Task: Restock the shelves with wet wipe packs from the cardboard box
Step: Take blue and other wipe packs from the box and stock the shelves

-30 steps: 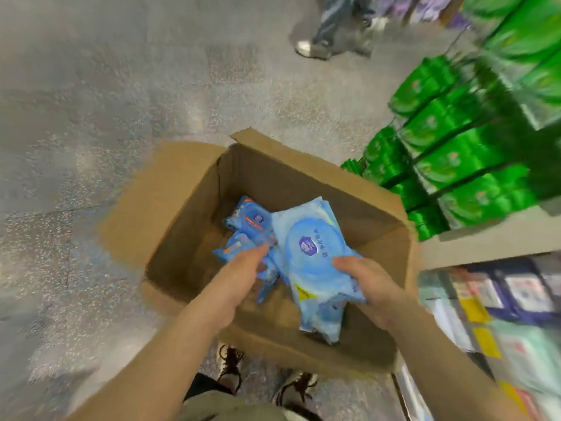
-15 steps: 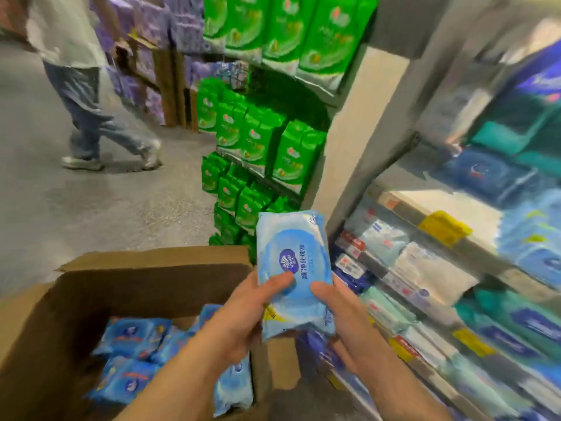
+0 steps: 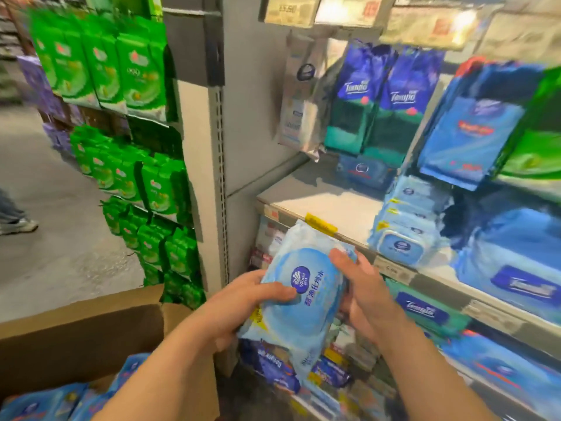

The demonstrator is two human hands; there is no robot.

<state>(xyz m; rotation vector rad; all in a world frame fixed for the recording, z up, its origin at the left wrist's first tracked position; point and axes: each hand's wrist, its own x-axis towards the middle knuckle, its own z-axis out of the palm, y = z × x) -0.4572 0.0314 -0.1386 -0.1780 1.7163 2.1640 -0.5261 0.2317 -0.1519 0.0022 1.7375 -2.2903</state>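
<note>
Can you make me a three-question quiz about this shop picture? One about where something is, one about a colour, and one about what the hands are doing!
1. Where is the cardboard box?
A. on the top shelf
B. low at the left, beside the shelves
C. on the person's head

2. What colour are the packs stacked on the left-hand shelves?
A. green
B. red
C. black

3. What are the hands doing?
A. both hang empty
B. only one touches a pack
C. both hold one light blue wipe pack

Answers:
1. B, the box sits low at the left with more blue packs inside.
2. A, those stacked packs are bright green.
3. C, the left hand grips the pack's left side and the right hand grips its right side, in front of the shelf.
</note>
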